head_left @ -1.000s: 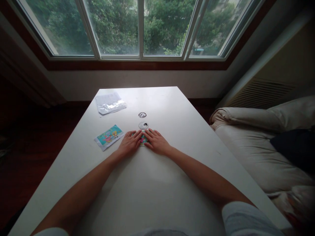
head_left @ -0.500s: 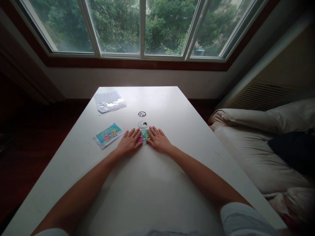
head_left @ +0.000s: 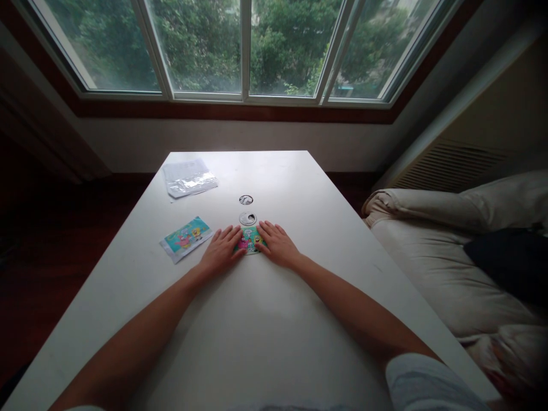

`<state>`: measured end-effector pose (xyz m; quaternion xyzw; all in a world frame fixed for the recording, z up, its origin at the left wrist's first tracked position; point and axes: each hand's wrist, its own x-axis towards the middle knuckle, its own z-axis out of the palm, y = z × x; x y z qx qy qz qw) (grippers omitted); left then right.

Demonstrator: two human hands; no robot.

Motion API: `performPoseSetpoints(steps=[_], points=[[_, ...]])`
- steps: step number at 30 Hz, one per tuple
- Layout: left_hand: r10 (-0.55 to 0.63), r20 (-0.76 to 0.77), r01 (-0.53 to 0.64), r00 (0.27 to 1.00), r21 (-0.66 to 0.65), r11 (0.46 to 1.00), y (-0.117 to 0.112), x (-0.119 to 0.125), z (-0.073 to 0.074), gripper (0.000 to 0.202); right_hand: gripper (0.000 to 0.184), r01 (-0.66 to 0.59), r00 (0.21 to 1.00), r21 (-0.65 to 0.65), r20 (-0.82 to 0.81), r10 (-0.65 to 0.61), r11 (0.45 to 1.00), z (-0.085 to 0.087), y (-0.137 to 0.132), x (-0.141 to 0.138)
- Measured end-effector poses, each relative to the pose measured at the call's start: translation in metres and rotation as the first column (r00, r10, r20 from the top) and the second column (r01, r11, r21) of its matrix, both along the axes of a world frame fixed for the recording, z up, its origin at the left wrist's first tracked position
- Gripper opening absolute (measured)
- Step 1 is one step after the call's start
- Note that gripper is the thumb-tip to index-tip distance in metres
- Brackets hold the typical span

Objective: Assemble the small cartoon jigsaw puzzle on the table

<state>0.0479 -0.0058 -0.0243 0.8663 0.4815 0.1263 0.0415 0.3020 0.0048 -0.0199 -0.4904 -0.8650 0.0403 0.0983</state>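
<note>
A small teal sticker-like picture (head_left: 249, 242) with pink and yellow cartoon figures lies flat on the white table (head_left: 252, 319). My left hand (head_left: 221, 249) rests flat over its left edge, fingers stretched out. Over the right edge lies my right hand (head_left: 277, 244), also flat with fingers apart. Part of the picture is hidden under both hands. Just beyond the fingertips is a round grey-and-white disc-like piece (head_left: 248, 218). A smaller dark-rimmed round piece (head_left: 246, 200) lies farther off. To the left sits a similar cartoon card (head_left: 186, 238) with a pale margin, set at a slant.
Clear plastic packaging with white sheets (head_left: 190, 178) lies at the table's far left. Beyond the table's far edge is a wall with a window (head_left: 246, 51). A beige sofa (head_left: 428, 245) with a dark item on it stands at the right.
My left hand has shifted very slightly, showing a little more of the picture. The right hand stays in place. The whole view has moved a few pixels.
</note>
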Motion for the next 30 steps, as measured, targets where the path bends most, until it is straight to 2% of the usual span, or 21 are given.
performPoseSetpoints(steps=[10, 17, 30], points=[[-0.006, 0.08, 0.002, 0.997, 0.047, 0.999, 0.007, -0.008, 0.006, 0.042, 0.062, 0.011, 0.999, 0.024, -0.053, -0.01, 1.0, 0.001, 0.001, 0.003], [0.018, 0.094, -0.026, 0.995, 0.081, 0.996, 0.005, -0.008, 0.01, 0.04, 0.063, 0.106, 0.994, 0.014, -0.042, -0.105, 0.994, 0.001, 0.0, 0.007], [0.057, 0.086, -0.066, 0.995, 0.101, 0.993, 0.007, -0.012, 0.01, 0.042, 0.059, 0.153, 0.985, 0.039, -0.091, -0.149, 0.987, -0.001, 0.001, 0.009]])
